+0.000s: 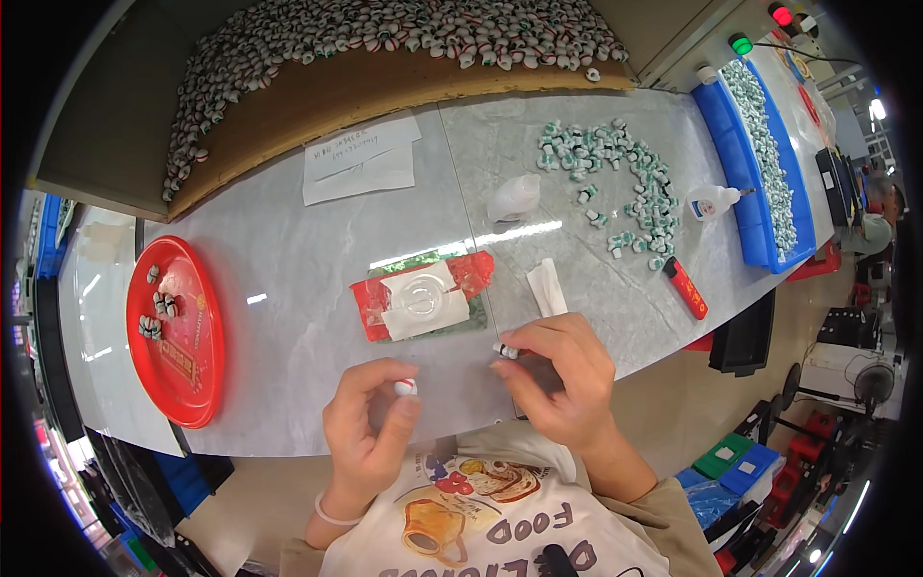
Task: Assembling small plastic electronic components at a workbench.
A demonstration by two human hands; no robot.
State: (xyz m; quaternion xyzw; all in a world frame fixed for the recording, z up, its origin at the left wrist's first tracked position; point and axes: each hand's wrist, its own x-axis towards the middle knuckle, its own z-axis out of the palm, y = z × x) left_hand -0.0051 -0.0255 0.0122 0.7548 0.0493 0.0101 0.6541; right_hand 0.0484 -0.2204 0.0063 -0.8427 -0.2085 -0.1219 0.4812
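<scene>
My left hand (368, 423) pinches a small white and red round piece (406, 387) between thumb and fingers, just off the table's near edge. My right hand (558, 370) grips a small white and dark piece (507, 351) at its fingertips. Both hands hover over the front of the grey table (288, 288). Just beyond them lies a red and green foil sheet (423, 298) with a clear round dish and white paper on it. A folded white tissue (547, 287) rests beside my right hand.
A red tray (197, 375) with a few small pieces sits at the left. Several green and white pieces (615, 183) lie scattered at the right, near a white glue bottle (711, 202), a red tool (686, 288) and a blue bin (740, 183). A brown shelf (385, 82) holds many pieces.
</scene>
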